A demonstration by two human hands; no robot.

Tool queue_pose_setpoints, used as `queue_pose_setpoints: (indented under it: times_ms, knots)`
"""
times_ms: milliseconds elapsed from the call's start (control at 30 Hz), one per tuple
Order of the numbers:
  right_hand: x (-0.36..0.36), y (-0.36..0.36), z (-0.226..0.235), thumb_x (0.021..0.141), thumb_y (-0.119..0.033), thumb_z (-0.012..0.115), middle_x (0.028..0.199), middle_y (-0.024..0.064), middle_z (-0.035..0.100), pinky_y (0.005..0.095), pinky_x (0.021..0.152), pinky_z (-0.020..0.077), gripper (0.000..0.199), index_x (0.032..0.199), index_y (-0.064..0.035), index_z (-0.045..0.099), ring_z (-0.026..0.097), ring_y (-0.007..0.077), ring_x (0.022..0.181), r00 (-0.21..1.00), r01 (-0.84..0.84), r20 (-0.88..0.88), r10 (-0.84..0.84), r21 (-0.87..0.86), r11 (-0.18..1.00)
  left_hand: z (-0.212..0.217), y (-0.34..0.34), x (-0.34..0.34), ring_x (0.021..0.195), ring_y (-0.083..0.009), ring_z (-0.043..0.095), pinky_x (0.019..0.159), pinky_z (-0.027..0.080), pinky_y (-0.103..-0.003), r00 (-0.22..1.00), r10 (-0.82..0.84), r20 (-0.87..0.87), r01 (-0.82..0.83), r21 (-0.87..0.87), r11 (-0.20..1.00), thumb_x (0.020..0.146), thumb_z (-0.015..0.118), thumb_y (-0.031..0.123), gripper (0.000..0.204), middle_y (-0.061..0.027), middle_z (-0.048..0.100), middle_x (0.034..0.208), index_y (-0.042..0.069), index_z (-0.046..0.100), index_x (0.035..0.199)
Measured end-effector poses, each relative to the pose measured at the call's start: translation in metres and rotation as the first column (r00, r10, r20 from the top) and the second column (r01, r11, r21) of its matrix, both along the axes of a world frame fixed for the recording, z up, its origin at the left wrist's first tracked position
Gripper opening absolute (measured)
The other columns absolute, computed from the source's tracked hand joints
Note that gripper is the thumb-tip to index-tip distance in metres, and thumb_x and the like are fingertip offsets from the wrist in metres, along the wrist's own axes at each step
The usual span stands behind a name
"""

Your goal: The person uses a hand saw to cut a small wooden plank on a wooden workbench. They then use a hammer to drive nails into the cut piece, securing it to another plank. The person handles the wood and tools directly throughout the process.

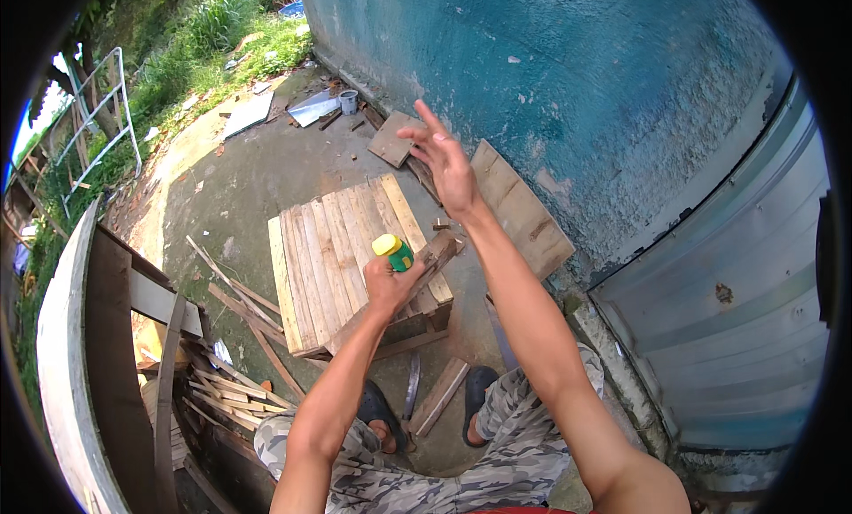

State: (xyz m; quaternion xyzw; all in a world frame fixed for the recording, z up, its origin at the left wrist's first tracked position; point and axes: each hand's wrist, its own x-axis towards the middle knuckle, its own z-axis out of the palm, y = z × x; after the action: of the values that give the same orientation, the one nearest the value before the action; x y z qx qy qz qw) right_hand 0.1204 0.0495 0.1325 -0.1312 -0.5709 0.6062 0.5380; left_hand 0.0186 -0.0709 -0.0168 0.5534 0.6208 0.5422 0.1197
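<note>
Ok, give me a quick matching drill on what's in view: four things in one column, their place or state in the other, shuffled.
Things:
1. green bottle with yellow cap
2. right hand
3. square pallet of pale wooden slats
4. small grey metal can

Place or state:
A. lying flat on the concrete ground
B. raised, fingers spread, holding nothing
C. gripped in the left hand
D. standing by the foot of the blue-green wall

Pairs: 1-C, 2-B, 3-A, 4-D
</note>
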Motion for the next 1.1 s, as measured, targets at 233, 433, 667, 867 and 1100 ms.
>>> queue_pose_setpoints:
  times_ms: [233,433,667,867,1100]
  knots:
    - [-0.072,-0.061,-0.027,0.105,-0.033,0.041,0.142,0.0152,0.059,0.0466,0.114,0.0361,0.056,0.159,-0.0182,0.041,0.053,0.0311,0.131,0.928,-0.212,0.367,0.056,0.4,0.892,0.0,-0.019,-0.013,0.078,-0.01,0.064,0.069,0.051,-0.031,0.922,0.143,0.361,-0.069,-0.21,0.975,0.083,0.082,0.012,0.018,-0.0007,0.071,0.081,0.0,0.07,0.09]
    - [-0.007,0.034,-0.027,0.101,-0.032,0.034,0.131,0.011,0.063,0.0439,0.117,0.0296,0.061,0.156,-0.0087,0.043,0.046,0.0234,0.136,0.982,0.005,0.169,-0.087,0.436,0.9,0.006,-0.021,-0.002,0.068,-0.0099,0.065,0.065,0.053,-0.031,0.98,0.105,0.168,-0.084,-0.128,0.988,0.087,0.079,0.02,0.023,-0.0053,0.072,0.074,-0.002,0.073,0.085]
    - [0.074,-0.054,-0.058,0.105,-0.027,0.053,0.12,0.0095,0.072,0.0351,0.09,0.0523,0.038,0.134,-0.0059,0.064,0.067,0.0187,0.1,0.537,-0.073,0.813,-0.225,0.31,0.948,0.039,-0.046,-0.016,0.071,-0.0116,0.065,0.066,0.051,-0.029,0.833,0.143,0.535,-0.126,-0.069,0.99,0.093,0.076,0.021,0.025,-0.0061,0.072,0.078,-0.002,0.072,0.087]
    - [0.107,-0.125,-0.133,0.107,-0.025,0.057,0.091,0.0036,0.072,0.0258,0.066,0.0518,0.029,0.12,-0.0017,0.069,0.063,0.0086,0.076,0.749,-0.253,0.547,0.373,-0.285,0.925,0.07,-0.098,-0.014,0.062,-0.0102,0.061,0.059,0.048,-0.029,0.878,0.179,0.444,-0.096,-0.203,0.974,0.093,0.073,0.027,0.032,-0.0043,0.068,0.069,-0.001,0.071,0.078]
    - [0.127,-0.169,-0.123,0.099,-0.016,0.064,0.075,0.0114,0.066,0.0361,0.062,0.0489,0.015,0.099,-0.0009,0.066,0.064,0.0239,0.066,0.713,-0.186,0.701,0.021,0.16,0.97,0.063,-0.163,0.006,0.06,-0.013,0.061,0.059,0.049,-0.034,0.934,0.206,0.291,-0.024,-0.526,0.85,0.082,0.072,0.025,0.029,-0.006,0.066,0.065,-0.002,0.067,0.073]
